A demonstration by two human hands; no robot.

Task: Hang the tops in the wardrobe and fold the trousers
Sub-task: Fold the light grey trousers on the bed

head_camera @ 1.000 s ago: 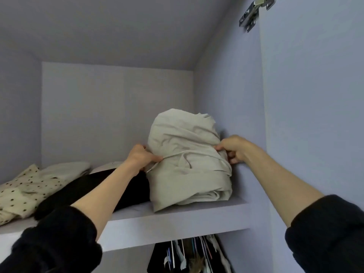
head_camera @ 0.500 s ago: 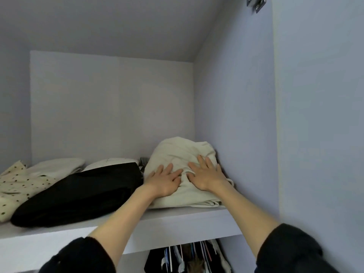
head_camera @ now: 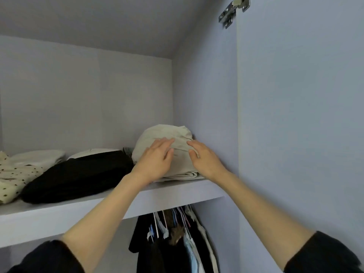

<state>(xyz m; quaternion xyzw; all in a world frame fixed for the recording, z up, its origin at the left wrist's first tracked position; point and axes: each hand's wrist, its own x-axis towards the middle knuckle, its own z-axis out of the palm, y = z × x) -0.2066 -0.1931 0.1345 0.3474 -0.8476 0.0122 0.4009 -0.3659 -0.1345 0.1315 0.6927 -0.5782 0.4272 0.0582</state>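
step: settling the folded beige trousers (head_camera: 167, 152) on the top shelf (head_camera: 110, 205), far right end, hard against the wardrobe's right side wall (head_camera: 204, 107).
left hand (head_camera: 155, 160): fingers straight and relaxed, lying on the front of the bundle, gripping nothing.
right hand (head_camera: 204, 160): same, fingers loosely bent over the bundle's right shoulder, palm on cloth, no pinch that I can see.
trousers state: folded stack, domed on top, layered bottom edge sits near the shelf's front lip.
how to do it well: press flat and even with both palms so the dome drops; my guess is the top layers are springy and will puff back if released fast. Nudge the stack back from the lip so the bottom fold doesn't overhang. Take the hands off straight back, no dragging, or the top fold slides.
risk: tall soft stack at the shelf edge, could tip forward.
neighbours: black folded garment (head_camera: 78, 174) just beside the trousers on the left, touching or nearly so; something pale (head_camera: 92, 151) under or behind it; dotted cream garment (head_camera: 13, 176) further left with a white piece (head_camera: 39, 157) behind.
in the way: black pile limits any shift left; wall blocks right.
below: hung clothes (head_camera: 173, 239) on hangers under the shelf.
other: door hinge (head_camera: 234, 10) top right, clear of the work.
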